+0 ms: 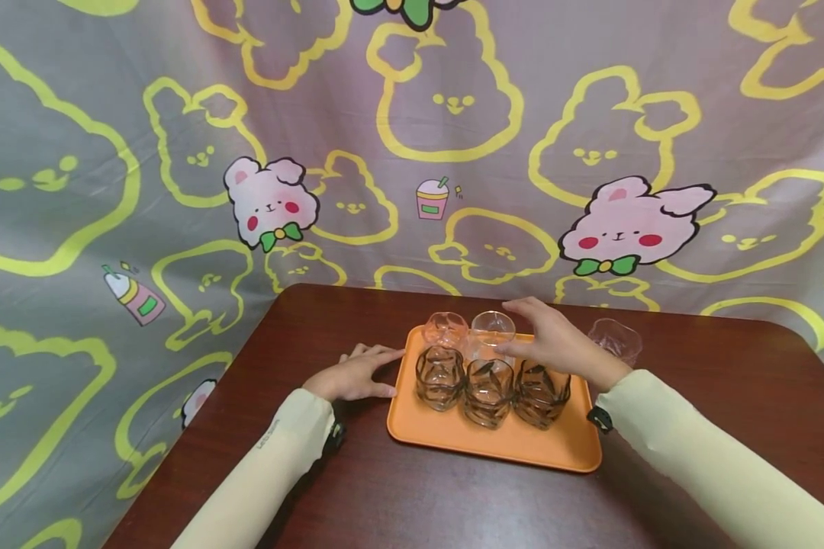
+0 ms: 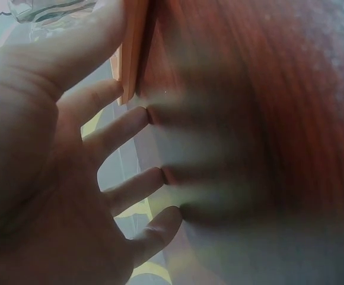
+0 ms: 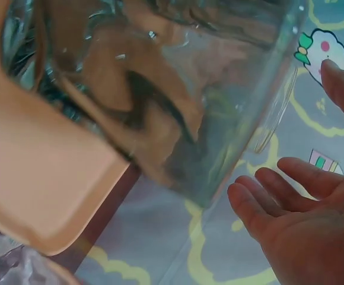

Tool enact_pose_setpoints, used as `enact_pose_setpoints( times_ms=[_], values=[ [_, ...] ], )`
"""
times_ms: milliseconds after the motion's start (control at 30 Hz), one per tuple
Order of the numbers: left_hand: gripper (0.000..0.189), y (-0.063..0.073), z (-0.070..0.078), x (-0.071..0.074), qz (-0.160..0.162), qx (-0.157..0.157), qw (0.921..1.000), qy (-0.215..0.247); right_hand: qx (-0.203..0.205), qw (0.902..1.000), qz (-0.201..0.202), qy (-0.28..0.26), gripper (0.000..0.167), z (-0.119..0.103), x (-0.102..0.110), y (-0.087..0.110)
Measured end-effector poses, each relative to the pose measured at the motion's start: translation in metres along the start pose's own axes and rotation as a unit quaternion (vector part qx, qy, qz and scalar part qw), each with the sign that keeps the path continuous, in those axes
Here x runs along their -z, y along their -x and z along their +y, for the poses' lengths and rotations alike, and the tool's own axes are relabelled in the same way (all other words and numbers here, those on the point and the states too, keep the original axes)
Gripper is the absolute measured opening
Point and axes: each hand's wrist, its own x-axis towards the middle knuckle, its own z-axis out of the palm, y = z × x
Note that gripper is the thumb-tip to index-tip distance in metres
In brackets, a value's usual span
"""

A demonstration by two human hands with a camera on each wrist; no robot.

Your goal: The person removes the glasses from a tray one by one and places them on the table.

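Currently, table: an orange tray is being supported.
Tray: its left edge is being touched by the left hand, fingers spread.
Right hand: being held wide beside a clear glass at the tray's far edge; contact unclear.
Dark glasses: three are being carried in front.

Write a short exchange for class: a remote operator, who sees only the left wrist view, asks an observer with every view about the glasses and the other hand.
Operator: I see the left hand at the edge of the tray. Are any dark glasses on it?
Observer: Yes, three dark glasses, side by side.
Operator: And the right hand?
Observer: Its fingers and thumb are spread apart beside the clear glass, which stands behind the dark ones.
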Motion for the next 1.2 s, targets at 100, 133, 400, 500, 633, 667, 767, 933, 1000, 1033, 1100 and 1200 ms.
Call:
enact_pose_setpoints(
  times_ms=[100,133,400,500,633,667,767,933,1000,1033,1100,1200],
  values=[
    [0.076,0.0,0.0,0.0,0.0,-0.002,1.0,-0.001,0.02,0.9998,-0.002,0.0,0.076,-0.003,-0.003,-0.004],
    [0.076,0.0,0.0,0.0,0.001,-0.003,1.0,-0.002,0.026,0.9996,-0.002,0.002,0.075,-0.003,-0.004,-0.005],
    [0.075,-0.001,-0.001,-0.001,0.004,-0.003,1.0,-0.007,0.029,0.9993,-0.017,0.015,0.073,-0.004,-0.01,-0.014],
    [0.075,0.0,-0.001,-0.001,0.005,-0.004,0.9999,-0.009,0.028,0.9993,-0.02,0.017,0.071,-0.004,-0.011,-0.015],
    [0.075,0.001,0.0,0.0,0.006,-0.005,0.9999,-0.009,0.022,0.9993,-0.024,0.019,0.072,-0.004,-0.011,-0.015],
    [0.075,0.001,0.0,0.0,0.006,-0.005,0.9999,-0.009,0.018,0.9994,-0.025,0.018,0.072,-0.004,-0.012,-0.015],
    [0.075,0.0,-0.001,-0.001,0.008,-0.01,0.9999,-0.007,0.013,0.9993,-0.03,0.019,0.071,-0.004,-0.012,-0.015],
    [0.075,-0.001,-0.002,-0.002,0.007,-0.013,0.9999,-0.005,0.014,0.9992,-0.025,0.028,0.068,-0.005,-0.014,-0.015],
    [0.075,-0.001,-0.002,-0.002,0.007,-0.011,0.9999,-0.004,0.012,0.9992,-0.022,0.032,0.067,-0.006,-0.015,-0.015],
    [0.075,-0.001,-0.002,-0.002,0.008,-0.012,0.9999,-0.003,0.012,0.9991,-0.02,0.034,0.067,-0.006,-0.015,-0.014],
    [0.075,-0.001,-0.002,-0.001,0.008,-0.012,0.9999,-0.003,0.01,0.9991,-0.017,0.036,0.066,-0.007,-0.015,-0.014],
    [0.075,0.0,-0.002,-0.001,0.011,-0.017,0.9998,-0.003,0.009,0.9991,-0.008,0.041,0.066,-0.008,-0.016,-0.014]
  ],
)
